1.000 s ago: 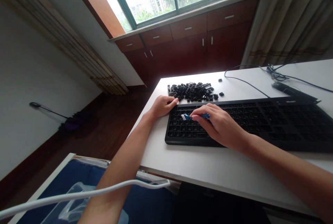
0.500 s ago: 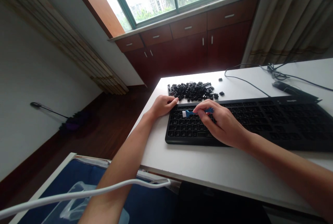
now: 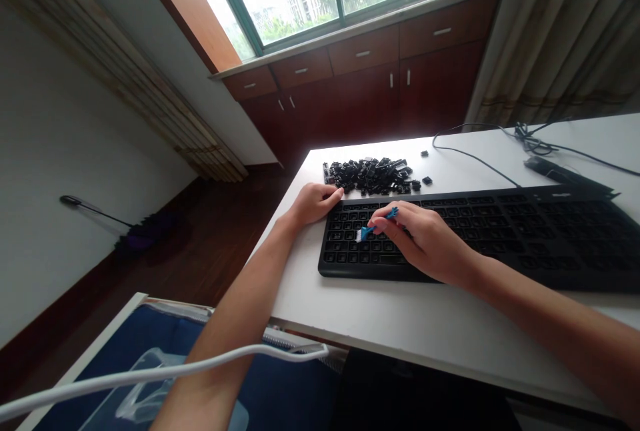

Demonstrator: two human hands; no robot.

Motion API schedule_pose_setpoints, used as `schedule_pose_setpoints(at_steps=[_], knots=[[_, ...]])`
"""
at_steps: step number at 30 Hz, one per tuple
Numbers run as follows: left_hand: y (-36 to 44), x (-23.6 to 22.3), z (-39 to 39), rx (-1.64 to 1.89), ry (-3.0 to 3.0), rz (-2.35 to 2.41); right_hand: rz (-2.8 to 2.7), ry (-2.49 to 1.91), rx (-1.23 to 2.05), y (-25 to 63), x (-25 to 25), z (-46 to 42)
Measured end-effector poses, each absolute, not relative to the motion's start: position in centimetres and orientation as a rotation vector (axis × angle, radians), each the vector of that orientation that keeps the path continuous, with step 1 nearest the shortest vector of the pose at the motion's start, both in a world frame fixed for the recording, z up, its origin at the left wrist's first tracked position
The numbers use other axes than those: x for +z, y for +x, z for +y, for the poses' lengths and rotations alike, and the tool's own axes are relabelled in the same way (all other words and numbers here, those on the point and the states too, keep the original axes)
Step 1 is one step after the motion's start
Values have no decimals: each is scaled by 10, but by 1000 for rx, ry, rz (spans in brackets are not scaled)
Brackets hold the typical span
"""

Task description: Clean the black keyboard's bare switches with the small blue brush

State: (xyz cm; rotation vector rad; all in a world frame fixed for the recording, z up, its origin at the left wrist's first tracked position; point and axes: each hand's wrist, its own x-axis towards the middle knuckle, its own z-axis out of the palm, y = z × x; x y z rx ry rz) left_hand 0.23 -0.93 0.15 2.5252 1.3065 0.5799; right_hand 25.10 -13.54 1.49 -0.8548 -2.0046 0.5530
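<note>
A black keyboard with its keycaps removed lies on the white table. My right hand pinches a small blue brush with a white tip and holds it down on the keyboard's left part. My left hand rests curled at the keyboard's upper left corner, fingertips touching its edge. A heap of loose black keycaps lies just behind the keyboard.
A black cable runs across the table's back to a dark flat device at the right. A white cable crosses below the table's edge over a blue surface. Wooden cabinets stand under the window; a curtain hangs at right.
The brush tip swung up toward the top rows, then back down and left, and now tilts diagonally. My left hand stayed in place.
</note>
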Motion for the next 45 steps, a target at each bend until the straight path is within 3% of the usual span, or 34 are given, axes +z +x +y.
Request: schedule_pose_setpoints(at_steps=[23,45], knots=[[2,1,-9,579,2518,1309,-1938,-877,497,246,14,-142],[2,1,-9,555,2518,1317,-1783,-930,727,245,18,-140]])
